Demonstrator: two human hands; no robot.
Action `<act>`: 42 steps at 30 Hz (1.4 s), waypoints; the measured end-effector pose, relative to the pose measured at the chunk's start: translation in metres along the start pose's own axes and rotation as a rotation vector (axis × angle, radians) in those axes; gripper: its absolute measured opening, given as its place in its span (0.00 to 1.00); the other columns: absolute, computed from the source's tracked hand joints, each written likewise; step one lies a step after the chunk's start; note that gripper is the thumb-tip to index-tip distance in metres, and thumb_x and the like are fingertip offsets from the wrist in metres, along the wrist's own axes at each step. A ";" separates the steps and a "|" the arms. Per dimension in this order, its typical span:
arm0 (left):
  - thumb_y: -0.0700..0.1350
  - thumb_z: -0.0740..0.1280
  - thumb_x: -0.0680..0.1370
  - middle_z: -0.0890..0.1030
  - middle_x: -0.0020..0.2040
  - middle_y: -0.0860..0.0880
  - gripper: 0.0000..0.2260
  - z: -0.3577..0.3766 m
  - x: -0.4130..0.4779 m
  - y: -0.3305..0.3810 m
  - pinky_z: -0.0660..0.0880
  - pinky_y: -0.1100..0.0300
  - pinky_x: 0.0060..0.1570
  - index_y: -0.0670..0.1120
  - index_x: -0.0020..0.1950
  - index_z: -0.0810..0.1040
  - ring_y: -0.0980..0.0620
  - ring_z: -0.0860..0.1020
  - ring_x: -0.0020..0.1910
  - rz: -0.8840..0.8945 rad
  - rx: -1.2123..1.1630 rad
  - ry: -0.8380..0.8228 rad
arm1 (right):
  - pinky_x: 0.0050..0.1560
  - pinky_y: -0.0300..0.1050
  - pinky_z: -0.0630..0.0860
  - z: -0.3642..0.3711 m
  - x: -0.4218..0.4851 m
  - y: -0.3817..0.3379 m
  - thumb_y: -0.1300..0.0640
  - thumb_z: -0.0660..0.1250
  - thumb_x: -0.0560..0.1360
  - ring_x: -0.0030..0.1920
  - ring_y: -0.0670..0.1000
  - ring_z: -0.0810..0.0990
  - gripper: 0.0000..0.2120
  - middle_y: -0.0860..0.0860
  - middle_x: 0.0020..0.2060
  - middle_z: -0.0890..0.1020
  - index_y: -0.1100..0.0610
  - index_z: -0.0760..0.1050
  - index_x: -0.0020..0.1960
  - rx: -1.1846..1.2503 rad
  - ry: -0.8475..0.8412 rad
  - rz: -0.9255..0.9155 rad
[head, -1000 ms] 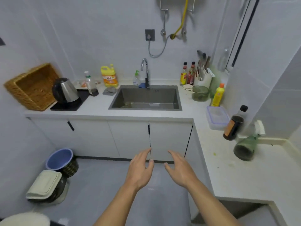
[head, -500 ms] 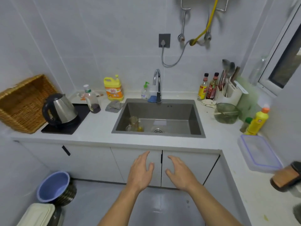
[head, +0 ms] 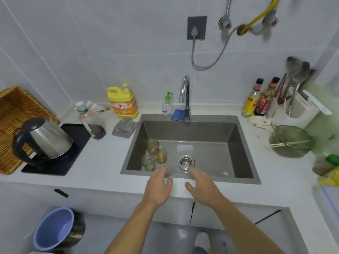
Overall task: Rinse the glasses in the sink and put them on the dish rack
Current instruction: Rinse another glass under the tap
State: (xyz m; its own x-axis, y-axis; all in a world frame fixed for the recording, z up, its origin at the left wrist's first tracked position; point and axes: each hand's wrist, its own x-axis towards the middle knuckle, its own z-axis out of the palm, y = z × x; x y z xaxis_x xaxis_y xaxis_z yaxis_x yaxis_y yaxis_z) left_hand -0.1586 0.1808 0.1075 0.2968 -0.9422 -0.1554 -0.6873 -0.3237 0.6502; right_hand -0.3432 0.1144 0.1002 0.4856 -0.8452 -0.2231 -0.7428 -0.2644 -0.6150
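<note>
Closer in now than a second ago, sink (head: 238,143) looming large, rinsing about to start. Three glasses (head: 153,154) clustered at basin's left, untouched. Left hand (head: 158,187) reaching over the front rim, fingers spread, holding nothing. Right hand (head: 202,187) alongside, equally open and empty. Dish rack nowhere certain.

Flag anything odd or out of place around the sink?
Mostly tidy. One clear plastic bottle left of the sink leans steeply rather than standing upright. Wooden chopsticks lie across the green bowl. Three small glasses stand upright in the grey sink.
</note>
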 end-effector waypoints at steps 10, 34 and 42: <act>0.46 0.65 0.84 0.75 0.74 0.49 0.21 0.000 0.122 -0.026 0.71 0.49 0.73 0.50 0.77 0.71 0.47 0.74 0.72 -0.246 0.006 -0.019 | 0.75 0.46 0.63 0.002 0.151 0.011 0.50 0.64 0.80 0.74 0.53 0.67 0.28 0.50 0.75 0.69 0.52 0.64 0.79 -0.054 -0.195 -0.049; 0.40 0.69 0.80 0.57 0.84 0.46 0.38 0.065 0.325 -0.119 0.57 0.48 0.80 0.50 0.85 0.52 0.45 0.56 0.82 -0.016 0.569 -0.305 | 0.76 0.47 0.63 0.084 0.271 0.026 0.52 0.62 0.83 0.76 0.55 0.65 0.26 0.54 0.76 0.66 0.52 0.62 0.79 0.069 -0.325 0.354; 0.41 0.72 0.78 0.68 0.76 0.47 0.31 0.066 0.333 -0.098 0.67 0.50 0.73 0.50 0.79 0.66 0.46 0.65 0.75 0.020 0.565 -0.295 | 0.75 0.48 0.63 0.072 0.273 0.032 0.53 0.63 0.82 0.77 0.55 0.64 0.28 0.53 0.78 0.65 0.51 0.61 0.80 0.110 -0.279 0.399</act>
State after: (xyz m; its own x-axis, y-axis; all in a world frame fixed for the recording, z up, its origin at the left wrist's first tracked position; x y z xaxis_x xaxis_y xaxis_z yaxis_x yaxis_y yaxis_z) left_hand -0.0361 -0.1066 -0.0568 0.1406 -0.9064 -0.3984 -0.9584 -0.2256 0.1751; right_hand -0.2015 -0.0919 -0.0351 0.2895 -0.7098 -0.6421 -0.8501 0.1175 -0.5133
